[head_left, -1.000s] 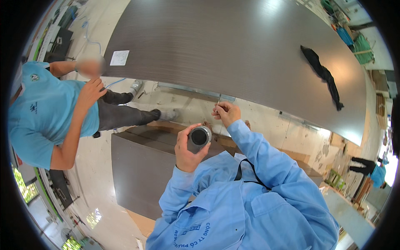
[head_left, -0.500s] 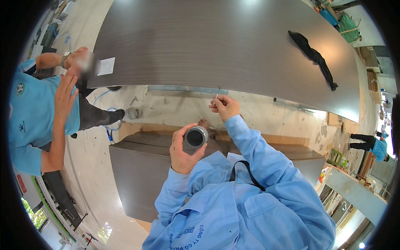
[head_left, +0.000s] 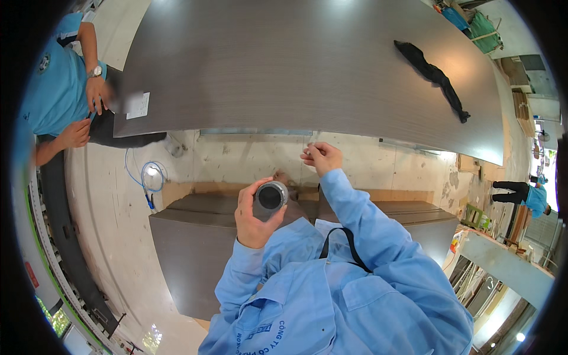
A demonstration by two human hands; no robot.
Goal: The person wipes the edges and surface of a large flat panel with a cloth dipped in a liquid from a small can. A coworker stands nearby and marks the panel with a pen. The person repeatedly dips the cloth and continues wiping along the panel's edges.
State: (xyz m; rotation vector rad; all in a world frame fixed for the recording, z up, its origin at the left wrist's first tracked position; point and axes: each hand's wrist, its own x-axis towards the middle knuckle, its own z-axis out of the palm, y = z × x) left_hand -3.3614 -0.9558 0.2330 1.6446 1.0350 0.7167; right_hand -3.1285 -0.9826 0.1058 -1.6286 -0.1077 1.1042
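Note:
My left hand (head_left: 253,220) is wrapped round a small grey cylindrical jar (head_left: 271,197), its dark round mouth facing up, in front of my chest. Farther out, my right hand (head_left: 324,157) pinches a thin light stick (head_left: 309,145) near the closest edge of a big dark wood-grain panel (head_left: 284,83). Only a little of the stick shows; its far end is too small to make out. A twisted black cloth (head_left: 435,77) lies on the right side of that panel, and a white paper sheet (head_left: 138,106) on its left end.
Close to my legs lies a stack of dark panels (head_left: 195,254). A co-worker in a blue shirt (head_left: 65,89) stands at the left, hands close together. A blue hose (head_left: 152,177) coils on the floor. Another person (head_left: 529,197) is at the far right.
My right hand has drawn slightly back from the panel edge, with less of the stick showing. The co-worker has shifted farther away and lowered their hands. The left hand keeps the jar.

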